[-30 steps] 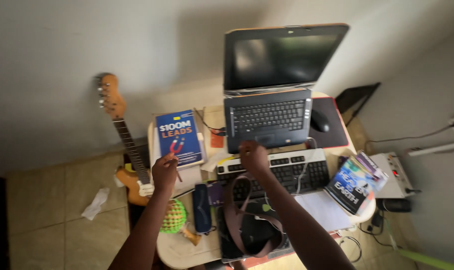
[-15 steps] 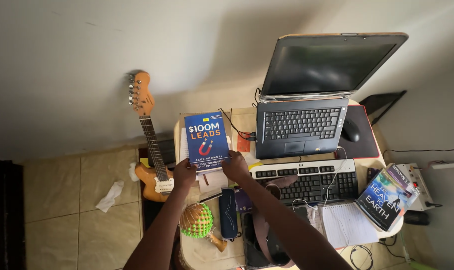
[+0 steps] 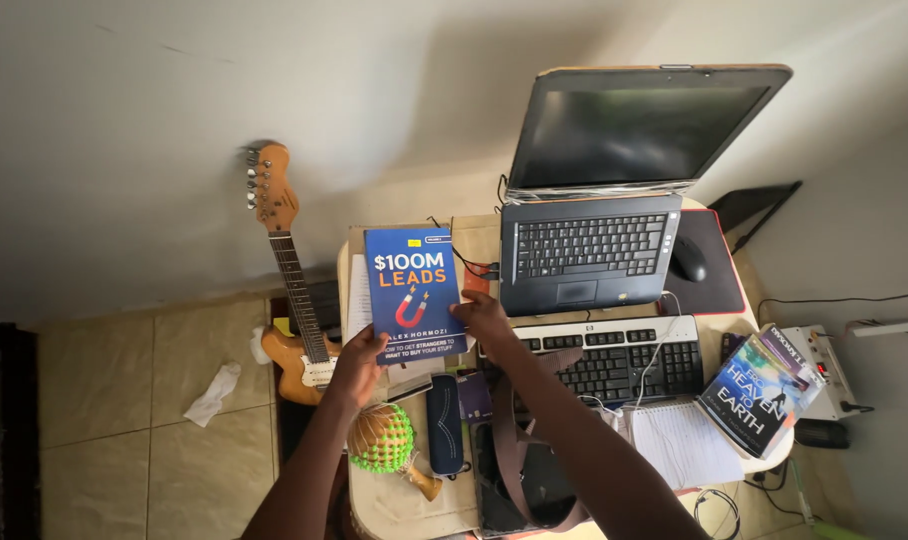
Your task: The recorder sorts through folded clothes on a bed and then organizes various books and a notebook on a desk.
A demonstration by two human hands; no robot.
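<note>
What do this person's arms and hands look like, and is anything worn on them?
Both forearms are bare up to the bottom edge of the picture: no sleeves, gloves or watch show. The left hand and the right hand carry no visible rings, wristbands or markings. The nails are too small to judge.

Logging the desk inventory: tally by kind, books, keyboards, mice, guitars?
Books: 2, blue book held by left hand and right hand, second book at desk edge
Keyboards: 2, laptop, external keyboard
Mice: 1
Guitars: 1
Total: 6
</note>
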